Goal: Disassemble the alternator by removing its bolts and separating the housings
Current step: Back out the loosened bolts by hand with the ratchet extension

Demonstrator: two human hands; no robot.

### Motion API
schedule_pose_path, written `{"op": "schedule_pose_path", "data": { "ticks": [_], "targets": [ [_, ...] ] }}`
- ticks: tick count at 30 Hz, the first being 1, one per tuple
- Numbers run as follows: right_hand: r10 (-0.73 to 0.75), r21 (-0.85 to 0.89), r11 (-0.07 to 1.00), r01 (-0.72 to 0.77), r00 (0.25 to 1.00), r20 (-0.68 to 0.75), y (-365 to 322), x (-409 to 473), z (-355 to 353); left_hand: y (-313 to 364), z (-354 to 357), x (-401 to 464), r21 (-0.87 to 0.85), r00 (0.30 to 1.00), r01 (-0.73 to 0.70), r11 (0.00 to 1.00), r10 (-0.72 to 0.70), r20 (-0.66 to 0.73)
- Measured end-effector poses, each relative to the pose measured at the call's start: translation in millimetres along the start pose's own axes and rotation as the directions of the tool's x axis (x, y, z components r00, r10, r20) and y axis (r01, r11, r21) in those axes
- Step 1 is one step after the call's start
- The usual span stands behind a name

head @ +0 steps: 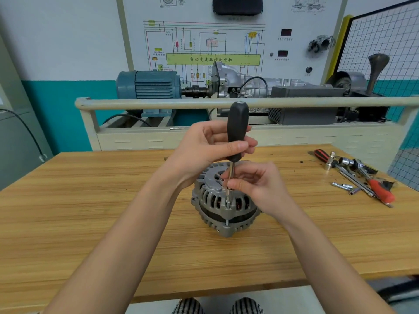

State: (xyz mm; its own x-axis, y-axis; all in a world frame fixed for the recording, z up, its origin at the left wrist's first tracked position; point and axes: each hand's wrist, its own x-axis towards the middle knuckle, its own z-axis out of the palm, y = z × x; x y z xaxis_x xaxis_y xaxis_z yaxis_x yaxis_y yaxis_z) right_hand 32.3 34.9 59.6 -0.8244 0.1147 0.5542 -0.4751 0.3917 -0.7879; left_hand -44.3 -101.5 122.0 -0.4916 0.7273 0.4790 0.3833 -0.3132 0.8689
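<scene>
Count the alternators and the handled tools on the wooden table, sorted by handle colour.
Grey metal alternator: 1
Black-handled nut driver: 1
Red-handled tools: 2
Total: 4

- The scene is bright and evenly lit by soft, diffuse light with no visible lamp.
- Shadows are faint: a small soft one lies on the worktop [90, 200] just beside the alternator [223, 207].
- No strong glare shows; the worktop has only a mild sheen.
- Wide-angle distortion bends the rail [158, 103] behind the worktop and stretches the forearms near the lower edge.
- The wall diagram [213, 48] is slightly soft, its small text unreadable.
</scene>
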Motion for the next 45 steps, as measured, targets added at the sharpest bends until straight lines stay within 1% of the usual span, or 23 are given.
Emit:
{"op": "schedule_pose_path", "data": {
  "ticks": [3, 5, 8, 10, 13, 15, 17, 19, 21, 22, 24, 26, 28, 29, 31, 32, 34, 35, 36, 39, 40, 43, 45],
  "targets": [
    [0.024, 0.015, 1.000, -0.024, 0.999, 0.043, 0, -1, -2, 0, 2, 1, -0.010, 0.998, 0.007, 1.000, -0.008, -0.069],
    [0.046, 0.048, 0.998, -0.050, 0.996, 0.077, -2, -1, -4, 0, 5, 2, 0.042, 0.990, -0.006, 0.999, 0.012, -0.139],
    [0.029, 0.027, 0.999, -0.029, 1.000, 0.007, -3, -2, -3, -1, 8, 4, 0.096, 0.980, -0.004, 0.995, 0.023, -0.199],
    [0.005, 0.006, 1.000, -0.004, 1.000, -0.019, -1, -2, -1, 0, 7, 4, 0.073, 0.990, 0.004, 0.997, 0.007, -0.144],
    [0.001, -0.030, 1.000, -0.001, 1.000, -0.021, 1, -1, -1, 1, 3, 0, -0.040, 0.999, 0.023, 0.999, -0.021, 0.032],
    [0.002, -0.040, 0.999, -0.002, 1.000, -0.015, 2, -1, -2, 0, 0, -2, -0.086, 0.998, 0.027, 0.996, -0.022, 0.060],
    [0.009, -0.020, 1.000, -0.009, 1.000, 0.027, 0, -2, -3, 1, 2, -2, -0.063, 1.000, 0.014, 0.998, -0.014, -0.007],
    [0.023, 0.027, 0.999, -0.025, 0.997, 0.067, -4, -3, -4, 0, 4, -1, -0.008, 0.993, -0.013, 1.000, 0.012, -0.119],
    [0.024, 0.039, 0.999, -0.025, 0.999, 0.033, -4, -4, -3, -1, 6, 0, 0.032, 0.982, -0.031, 0.999, 0.037, -0.186],
    [0.017, 0.034, 0.999, -0.017, 1.000, 0.003, -4, -3, -2, -1, 6, 1, 0.043, 0.982, -0.031, 0.999, 0.039, -0.187],
    [0.008, 0.014, 1.000, -0.008, 1.000, -0.025, -2, -3, 0, -1, 6, 0, 0.034, 0.994, -0.014, 0.999, 0.018, -0.111],
    [0.013, -0.005, 1.000, -0.014, 1.000, -0.027, -2, -3, 2, 0, 5, -3, -0.032, 1.000, 0.004, 0.999, -0.004, -0.004],
    [0.018, -0.014, 1.000, -0.019, 1.000, -0.010, -2, -4, 1, -1, 3, -6, -0.100, 0.999, 0.007, 0.995, -0.004, 0.034],
    [0.024, -0.012, 1.000, -0.024, 1.000, 0.014, -3, -5, 1, -1, 3, -7, -0.112, 1.000, 0.001, 0.994, 0.001, 0.018],
    [0.039, 0.008, 0.999, -0.040, 0.998, 0.057, -6, -5, 1, -1, 6, -7, -0.081, 0.998, -0.029, 0.996, 0.024, -0.064],
    [0.046, 0.020, 0.999, -0.047, 0.997, 0.056, -7, -5, 0, -2, 8, -7, -0.054, 0.992, -0.047, 0.997, 0.041, -0.121],
    [0.045, 0.026, 0.999, -0.046, 0.999, 0.008, -8, -5, 0, -4, 11, -7, -0.021, 0.974, -0.076, 0.997, 0.070, -0.216],
    [0.040, 0.018, 0.999, -0.039, 0.999, -0.022, -8, -5, 1, -5, 13, -6, -0.019, 0.970, -0.079, 0.997, 0.073, -0.230],
    [0.035, 0.006, 0.999, -0.035, 0.998, -0.044, -7, -5, 1, -5, 13, -7, -0.027, 0.976, -0.072, 0.997, 0.064, -0.210],
    [0.031, -0.034, 0.999, -0.033, 0.998, -0.055, -6, -5, 2, -5, 13, -11, -0.080, 0.997, -0.043, 0.996, 0.038, -0.064],
    [0.032, -0.042, 0.999, -0.034, 0.999, -0.044, -6, -5, 2, -5, 13, -12, -0.081, 0.998, -0.042, 0.996, 0.038, -0.055],
    [0.038, -0.029, 0.999, -0.038, 0.999, 0.019, -7, -7, 1, -2, 14, -16, -0.051, 0.989, -0.063, 0.997, 0.056, -0.140],
    [0.030, -0.010, 1.000, -0.030, 0.999, 0.026, -8, -7, 2, 0, 14, -17, -0.028, 0.974, -0.080, 0.996, 0.072, -0.216]
  ]
}}
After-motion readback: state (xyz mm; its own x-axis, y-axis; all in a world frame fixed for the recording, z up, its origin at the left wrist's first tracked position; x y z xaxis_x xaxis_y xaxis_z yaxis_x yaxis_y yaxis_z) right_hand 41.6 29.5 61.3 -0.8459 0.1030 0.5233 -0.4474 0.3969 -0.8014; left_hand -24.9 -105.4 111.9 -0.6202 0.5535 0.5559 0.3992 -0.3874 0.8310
